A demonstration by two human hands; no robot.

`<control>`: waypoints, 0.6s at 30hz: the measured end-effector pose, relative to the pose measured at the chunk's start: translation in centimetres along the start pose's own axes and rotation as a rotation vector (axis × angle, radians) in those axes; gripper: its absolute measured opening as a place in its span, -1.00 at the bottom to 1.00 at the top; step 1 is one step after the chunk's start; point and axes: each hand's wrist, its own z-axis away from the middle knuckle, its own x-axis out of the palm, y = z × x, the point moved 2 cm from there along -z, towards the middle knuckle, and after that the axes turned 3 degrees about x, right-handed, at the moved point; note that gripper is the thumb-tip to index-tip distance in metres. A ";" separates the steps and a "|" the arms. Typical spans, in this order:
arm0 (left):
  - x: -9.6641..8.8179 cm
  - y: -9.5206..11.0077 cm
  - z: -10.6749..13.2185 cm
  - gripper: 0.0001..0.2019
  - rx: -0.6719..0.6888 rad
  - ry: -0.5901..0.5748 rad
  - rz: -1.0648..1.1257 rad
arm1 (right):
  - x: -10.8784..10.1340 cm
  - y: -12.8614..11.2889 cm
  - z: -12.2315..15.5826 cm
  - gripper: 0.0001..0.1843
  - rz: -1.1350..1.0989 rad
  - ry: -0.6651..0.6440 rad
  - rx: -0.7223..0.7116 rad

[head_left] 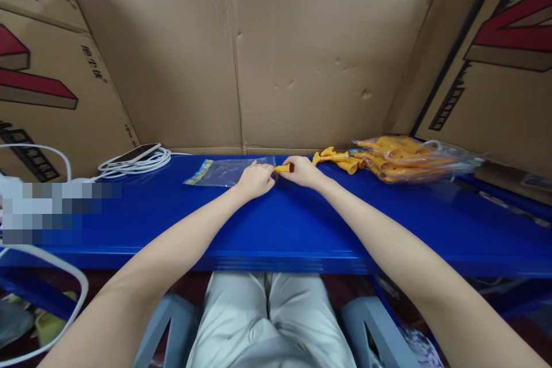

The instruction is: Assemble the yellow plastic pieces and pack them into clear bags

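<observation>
A small clear plastic bag [222,173] with a colourful printed strip at its left end lies flat on the blue table. My left hand [257,179] is closed on the right end of this bag. A yellow-orange plastic horn-shaped piece [283,169] is in my right hand [303,171], its narrow end pointing left at the bag's edge. The fingers of my left hand partly hide that end, so I cannot tell whether it is inside the bag. Several loose pieces of the same colour [340,158] lie just right of my right hand.
A large clear bag of similar orange pieces [403,158] lies at the right. On the left, a phone [137,153] rests on a coiled white cable [146,165]. Cardboard walls [302,57] enclose the blue table [284,230] at the back and sides. A blurred-out patch covers the far left.
</observation>
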 end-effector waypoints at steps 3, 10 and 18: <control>0.0 0.0 0.0 -0.74 -0.003 0.009 0.008 | 0.1 -0.3 0.0 -0.78 -0.014 0.003 -0.005; 0.0 -0.1 0.0 -0.77 -0.007 0.076 0.007 | 0.2 0.2 -0.1 -0.80 -0.085 0.036 -0.076; -0.2 -0.1 -0.1 -0.84 -0.014 0.070 0.070 | 1.0 0.6 -0.1 -0.81 -0.220 -0.117 -0.085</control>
